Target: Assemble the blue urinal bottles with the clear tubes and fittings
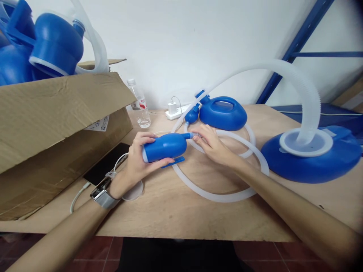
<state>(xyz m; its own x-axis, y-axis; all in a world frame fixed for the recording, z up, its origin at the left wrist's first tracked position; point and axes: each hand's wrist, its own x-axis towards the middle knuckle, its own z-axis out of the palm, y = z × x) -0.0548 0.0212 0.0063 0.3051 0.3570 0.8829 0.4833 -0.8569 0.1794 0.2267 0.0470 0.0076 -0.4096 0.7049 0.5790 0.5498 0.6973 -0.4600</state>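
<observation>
My left hand (138, 155) is closed around a blue plastic urinal cup (167, 146) with a white rim, held on its side above the table. Its narrow spout points right, and a flat blue handle shows below it. At the spout's tip, my right hand (210, 141) pinches the end of a translucent hose (215, 197); the fingers partly hide the joint. Loops of hose lie on the table behind and below my right hand. Behind them rests a blue urinal bottle (222, 115) with a carry handle, beside a smaller blue cup (192, 114).
On the right sits another blue bottle (309, 166) with a corrugated hose (310, 102) arching from it. A cardboard box (65, 98) of blue cups stands left. A phone (106, 164), a water bottle (140, 107) and a power strip (178, 113) are on the wooden table (170, 223).
</observation>
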